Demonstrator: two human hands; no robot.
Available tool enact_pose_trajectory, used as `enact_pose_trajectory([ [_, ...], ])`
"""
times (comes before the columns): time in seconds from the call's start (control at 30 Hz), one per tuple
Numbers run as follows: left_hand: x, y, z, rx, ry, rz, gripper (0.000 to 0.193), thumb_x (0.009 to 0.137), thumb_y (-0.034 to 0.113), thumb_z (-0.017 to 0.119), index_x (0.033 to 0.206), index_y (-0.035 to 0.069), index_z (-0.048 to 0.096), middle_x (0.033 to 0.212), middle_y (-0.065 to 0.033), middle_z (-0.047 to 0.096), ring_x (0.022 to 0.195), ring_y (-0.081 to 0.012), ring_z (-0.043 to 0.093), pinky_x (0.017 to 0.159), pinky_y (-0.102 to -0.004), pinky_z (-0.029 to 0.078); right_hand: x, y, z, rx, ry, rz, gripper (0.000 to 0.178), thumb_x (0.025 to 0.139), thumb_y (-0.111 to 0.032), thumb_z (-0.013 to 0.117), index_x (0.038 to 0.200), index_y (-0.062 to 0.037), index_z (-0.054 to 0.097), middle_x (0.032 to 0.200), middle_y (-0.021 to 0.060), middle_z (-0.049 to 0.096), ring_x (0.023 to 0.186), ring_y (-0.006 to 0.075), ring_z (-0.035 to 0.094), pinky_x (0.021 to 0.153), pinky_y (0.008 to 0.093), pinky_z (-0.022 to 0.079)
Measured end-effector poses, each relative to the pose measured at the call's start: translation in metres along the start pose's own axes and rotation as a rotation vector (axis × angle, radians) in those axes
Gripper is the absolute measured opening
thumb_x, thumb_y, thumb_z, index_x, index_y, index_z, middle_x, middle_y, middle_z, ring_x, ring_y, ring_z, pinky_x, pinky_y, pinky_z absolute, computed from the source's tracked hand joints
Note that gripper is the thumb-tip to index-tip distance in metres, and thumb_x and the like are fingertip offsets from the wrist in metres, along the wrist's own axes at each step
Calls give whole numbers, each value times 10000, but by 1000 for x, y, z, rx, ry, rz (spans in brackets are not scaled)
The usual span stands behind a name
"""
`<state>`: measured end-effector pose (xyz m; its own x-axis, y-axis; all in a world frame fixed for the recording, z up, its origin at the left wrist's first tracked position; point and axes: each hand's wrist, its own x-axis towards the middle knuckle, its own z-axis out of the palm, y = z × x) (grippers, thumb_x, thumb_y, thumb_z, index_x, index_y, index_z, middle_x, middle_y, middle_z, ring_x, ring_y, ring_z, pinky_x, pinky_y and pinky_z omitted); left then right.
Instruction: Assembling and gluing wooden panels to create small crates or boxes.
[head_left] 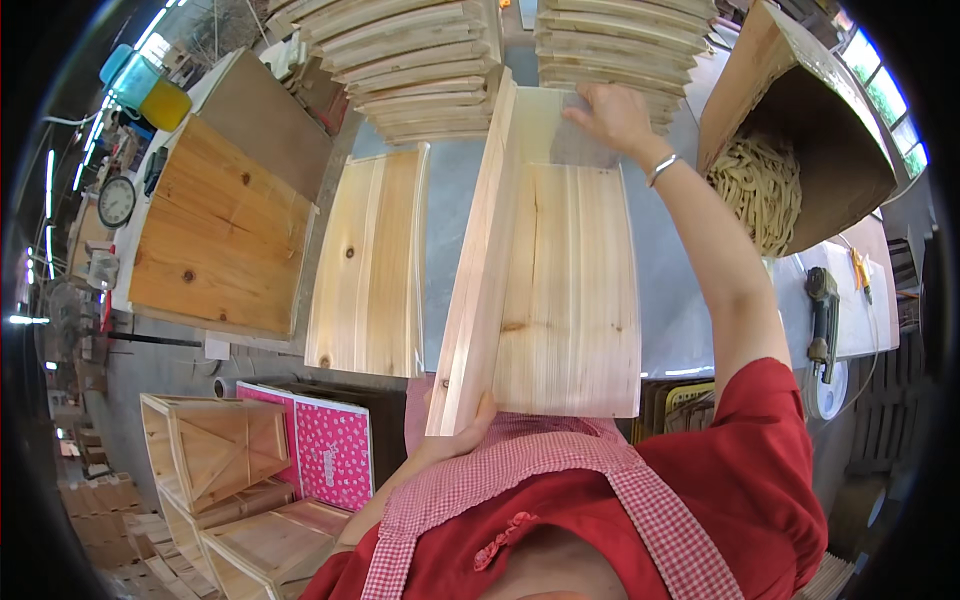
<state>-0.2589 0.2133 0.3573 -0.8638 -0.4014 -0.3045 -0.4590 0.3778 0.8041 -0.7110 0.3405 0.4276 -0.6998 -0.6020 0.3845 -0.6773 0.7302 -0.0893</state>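
Narrow wooden board (472, 290) is held slanting over the desk (672, 280), long axis running near to far, leaned a little right at the far end. Wide pine panel (570, 290) is seen flat just to its right, long axis nearly parallel; contact along the seam cannot be told.

Near end of the board is met by the left hand (468, 432), so the board stretches forward and slightly right from those fingers. Left fingers are mostly hidden by wood; pinch or mere support cannot be told. Right hand (615, 118) is set at the far end, beyond the panel, with fingers curled; whether anything is pinched is not shown. Near end: left hand closer. Far end: right hand closer, board lying to its left.

Farther out: second panel (365, 260) is laid to the left; left stack (410, 75) and right stack (620, 55) of wooden pieces are piled beyond. Cardboard box (840, 190) with pale strips (755, 190) is tipped at right, power tool (822, 315) nearer. Wooden crates (225, 450) are seen lower left.
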Motion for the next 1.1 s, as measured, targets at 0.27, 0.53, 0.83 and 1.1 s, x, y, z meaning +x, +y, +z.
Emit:
enact_pose_trajectory([
  [0.27, 0, 14, -1, -55, 245, 486, 238, 829, 156, 715, 995, -9, 668, 796, -169, 691, 667, -265, 696, 594, -371, 538, 0, 0, 4, -20, -65, 1, 358, 838, -407, 703, 983, -80, 685, 917, 193, 711, 892, 389, 674, 765, 492, 528],
  [0.53, -68, 86, -148, -138, 168, 756, 319, 831, 72, 708, 1145, 12, 698, 1066, -161, 706, 929, -312, 679, 976, -422, 485, -43, -32, -33, 106, 321, -108, 476, 853, -289, 701, 1250, -42, 615, 1207, 189, 645, 1122, 367, 587, 966, 473, 433],
  [0.83, -174, 151, -198, -509, 732, 1560, 56, 860, 170, 701, 896, 200, 671, 818, 61, 595, 807, -117, 561, 893, -380, 391, -76, -65, -50, 222, 418, -211, 323, 909, -200, 666, 1171, -15, 628, 1134, 164, 656, 1097, 350, 586, 954, 430, 422],
  [1.1, -117, 177, -191, -528, 671, 1607, 85, 929, 159, 554, 938, 114, 626, 804, -14, 585, 743, -173, 579, 756, -404, 454, -59, -29, -95, 363, 558, -66, 296, 916, -172, 660, 1147, 13, 637, 1059, 176, 673, 976, 313, 648, 871, 385, 498],
])
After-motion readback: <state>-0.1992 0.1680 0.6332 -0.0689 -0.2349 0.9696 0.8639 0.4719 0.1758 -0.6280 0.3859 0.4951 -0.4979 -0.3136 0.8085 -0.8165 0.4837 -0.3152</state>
